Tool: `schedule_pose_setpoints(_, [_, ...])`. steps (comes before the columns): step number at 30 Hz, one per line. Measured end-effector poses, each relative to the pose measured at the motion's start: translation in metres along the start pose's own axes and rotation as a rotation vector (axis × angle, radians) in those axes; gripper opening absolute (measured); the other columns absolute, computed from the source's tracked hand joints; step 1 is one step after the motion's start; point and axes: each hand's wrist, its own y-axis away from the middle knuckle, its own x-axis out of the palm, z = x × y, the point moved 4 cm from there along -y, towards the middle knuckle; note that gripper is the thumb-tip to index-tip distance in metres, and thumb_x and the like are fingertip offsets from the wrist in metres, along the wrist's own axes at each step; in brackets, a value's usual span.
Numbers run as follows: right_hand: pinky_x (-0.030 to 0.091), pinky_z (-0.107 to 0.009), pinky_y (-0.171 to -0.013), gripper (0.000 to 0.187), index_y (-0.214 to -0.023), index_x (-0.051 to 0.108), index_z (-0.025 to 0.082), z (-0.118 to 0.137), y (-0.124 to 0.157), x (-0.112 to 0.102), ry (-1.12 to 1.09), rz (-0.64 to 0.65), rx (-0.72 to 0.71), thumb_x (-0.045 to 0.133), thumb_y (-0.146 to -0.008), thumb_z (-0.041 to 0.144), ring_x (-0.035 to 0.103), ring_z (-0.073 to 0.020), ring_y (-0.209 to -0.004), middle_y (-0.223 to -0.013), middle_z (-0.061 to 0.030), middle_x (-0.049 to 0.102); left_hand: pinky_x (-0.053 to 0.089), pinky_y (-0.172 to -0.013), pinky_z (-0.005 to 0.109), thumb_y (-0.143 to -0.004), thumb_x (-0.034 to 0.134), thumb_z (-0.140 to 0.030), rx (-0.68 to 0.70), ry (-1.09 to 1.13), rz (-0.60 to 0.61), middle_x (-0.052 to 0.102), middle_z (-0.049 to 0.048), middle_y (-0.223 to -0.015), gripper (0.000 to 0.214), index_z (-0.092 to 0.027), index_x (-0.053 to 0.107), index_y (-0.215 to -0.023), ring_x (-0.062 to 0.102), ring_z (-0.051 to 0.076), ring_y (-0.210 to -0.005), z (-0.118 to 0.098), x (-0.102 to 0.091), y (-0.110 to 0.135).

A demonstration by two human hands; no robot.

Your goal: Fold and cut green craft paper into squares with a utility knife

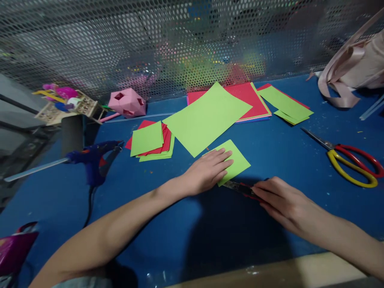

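The left grip [207, 168] lies flat, fingers extended and close together, pressing on a small green paper sheet [239, 162] on the blue counter [150, 228]. The right grip [285, 202] is closed around a utility knife [237, 187], whose blade reaches leftward from the fingers to the near corner of that sheet, just right of the left grip's fingertips. Whether the blade touches the paper is hard to tell.

Just beyond the left grip spreads a large green paper sheet [207, 120], lying partly over a stack of red paper [247, 98]. Left of the left grip and farther off sits a pile of red and green squares [147, 139], with a pink paper polyhedron [126, 102] behind it. A blue glue gun [93, 160] lies well to the left of the left grip. Beyond the right grip are green paper strips [285, 104]; nearer to it, on its right, lie scissors [331, 152] with red and yellow handles.
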Motion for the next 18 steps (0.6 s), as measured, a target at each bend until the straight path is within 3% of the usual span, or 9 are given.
schedule_pose_setpoints(18, [0.057,-0.035,-0.081,0.033,-0.123,0.062,0.011,0.003,-0.0044,0.0015,-0.026,-0.009,-0.014,0.041,-0.098,0.016,0.062,-0.0228,-0.098,-0.113,-0.0172,0.065,0.037,-0.114,0.046,-0.102,0.039,-0.031,0.013,-0.022,-0.012,0.048,0.0121,-0.147,0.039,-0.015,0.055,-0.133,0.039,0.026,-0.141,0.0011,0.0026,0.0004])
